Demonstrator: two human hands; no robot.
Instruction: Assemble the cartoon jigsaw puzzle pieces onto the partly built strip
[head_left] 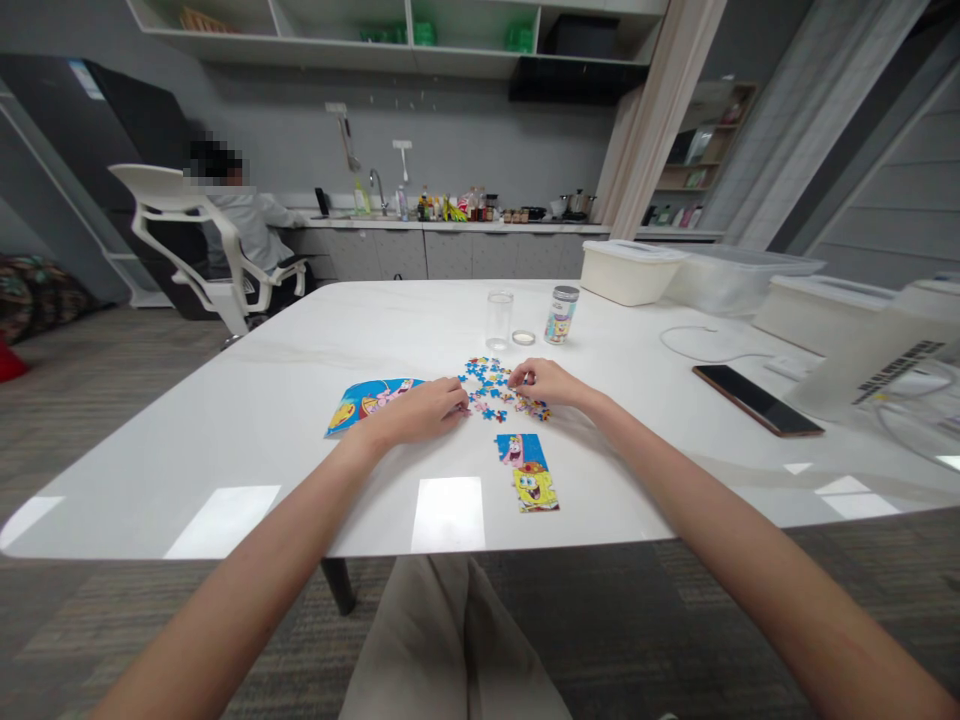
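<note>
Loose jigsaw puzzle pieces (484, 377), mostly blue with bits of pink and yellow, lie in a spread pile on the white table. At the pile's left edge is my left hand (429, 408), its fingers curled together; what they hold, if anything, is hidden. My right hand (553, 383) reaches into the pile from the right, thumb and fingertips closed down at a puzzle piece. Nearer to me lies a joined section of puzzle (529, 472) with a pink and a yellow cartoon figure. Partly under my left forearm is a blue picture sheet (367, 401).
Behind the pile stand a clear jar (499, 320), a round lid (523, 338) and a printed canister (562, 315). To the right are a phone (756, 399), a cable and white storage boxes (631, 272). A person (247, 232) sits on a chair at the back left.
</note>
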